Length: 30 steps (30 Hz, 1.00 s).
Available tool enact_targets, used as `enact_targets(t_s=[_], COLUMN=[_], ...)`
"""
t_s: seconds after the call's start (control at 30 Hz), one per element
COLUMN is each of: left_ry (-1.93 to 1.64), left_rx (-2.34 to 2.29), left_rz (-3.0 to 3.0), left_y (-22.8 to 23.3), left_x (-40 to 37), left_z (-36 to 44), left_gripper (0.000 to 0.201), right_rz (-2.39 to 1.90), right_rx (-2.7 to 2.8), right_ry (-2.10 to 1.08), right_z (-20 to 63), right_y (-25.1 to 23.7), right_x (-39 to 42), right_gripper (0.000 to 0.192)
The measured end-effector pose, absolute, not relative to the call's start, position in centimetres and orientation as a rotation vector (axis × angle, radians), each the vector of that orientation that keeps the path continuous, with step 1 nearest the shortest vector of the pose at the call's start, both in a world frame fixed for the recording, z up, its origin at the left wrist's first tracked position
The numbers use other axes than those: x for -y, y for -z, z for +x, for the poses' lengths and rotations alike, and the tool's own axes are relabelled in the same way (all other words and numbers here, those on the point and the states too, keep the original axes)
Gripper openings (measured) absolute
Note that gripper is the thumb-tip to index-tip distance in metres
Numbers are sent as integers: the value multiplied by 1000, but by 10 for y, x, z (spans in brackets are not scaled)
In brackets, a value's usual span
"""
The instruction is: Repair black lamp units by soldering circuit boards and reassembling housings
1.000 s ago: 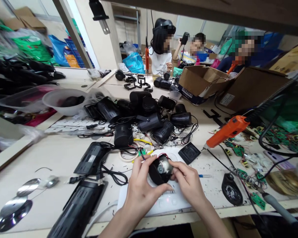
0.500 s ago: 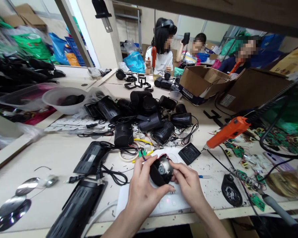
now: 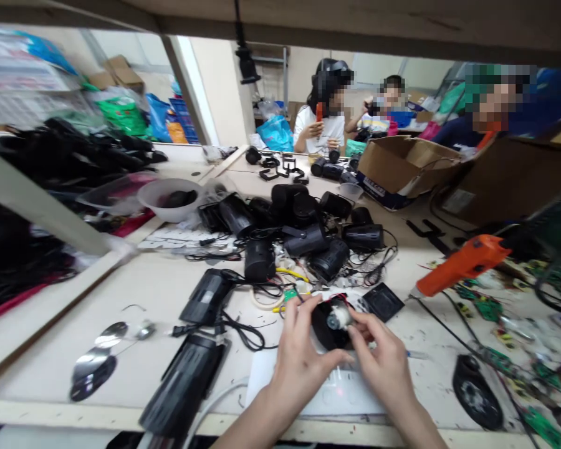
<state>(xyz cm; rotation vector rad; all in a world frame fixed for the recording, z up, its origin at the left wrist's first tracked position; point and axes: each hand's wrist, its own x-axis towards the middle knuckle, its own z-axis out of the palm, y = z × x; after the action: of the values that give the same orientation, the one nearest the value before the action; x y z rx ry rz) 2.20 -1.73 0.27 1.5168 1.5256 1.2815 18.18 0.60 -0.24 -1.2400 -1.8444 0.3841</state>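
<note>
My left hand (image 3: 299,352) is curved round a black round plastic housing (image 3: 322,329), thumb at the near side and fingers at the far side. In the housing's opening sits a small silver motor (image 3: 339,318) with a pale shaft part facing up. Thumb and fingers of my right hand (image 3: 384,352) pinch that motor at its right edge. Thin red wires run behind it. Both hands are above a white power strip (image 3: 327,390) with a reddish light. A flat black square cover (image 3: 382,302) lies just beyond my right hand.
An orange electric screwdriver (image 3: 462,265) is at the right, above green circuit boards (image 3: 489,307). Black cylindrical housings (image 3: 303,240) are heaped ahead. Two longer housings with cords, one nearer (image 3: 187,383), lie left, beside shiny discs (image 3: 93,362). Co-workers sit across the bench near a cardboard box (image 3: 402,165).
The view has swung left, so the bench appears further right. My hands keep their hold on housing and motor. Across the bench, one co-worker's hand is now at an orange screwdriver.
</note>
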Motion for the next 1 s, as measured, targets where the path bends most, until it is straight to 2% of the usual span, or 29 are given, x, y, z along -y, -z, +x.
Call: enact_targets(t_s=[0.13, 0.23, 0.4, 0.5, 0.8, 1.0], left_ry=[-1190, -1101, -920, -933, -891, -808], left_rx=[-1556, -1597, -1655, -1648, -1625, -1572], left_rz=[1495, 1511, 1576, 1609, 1709, 1820], left_y=[-6, -8, -5, -1, -3, -7], left_x=[13, 11, 11, 12, 6, 5], left_z=[30, 32, 24, 20, 17, 15], left_gripper=[90, 89, 90, 85, 81, 78], right_rz=[-1202, -1157, -1101, -1118, -1177, -1167], right_rx=[1950, 2008, 2085, 2145, 2320, 2267], right_ry=[-86, 18, -104, -154, 135, 37], right_z=[185, 185, 184, 184, 182, 182], right_y=[9, 16, 19, 15, 17, 20], right_x=[-11, -16, -19, -19, -9, -10], right_gripper=[22, 23, 22, 25, 39, 35])
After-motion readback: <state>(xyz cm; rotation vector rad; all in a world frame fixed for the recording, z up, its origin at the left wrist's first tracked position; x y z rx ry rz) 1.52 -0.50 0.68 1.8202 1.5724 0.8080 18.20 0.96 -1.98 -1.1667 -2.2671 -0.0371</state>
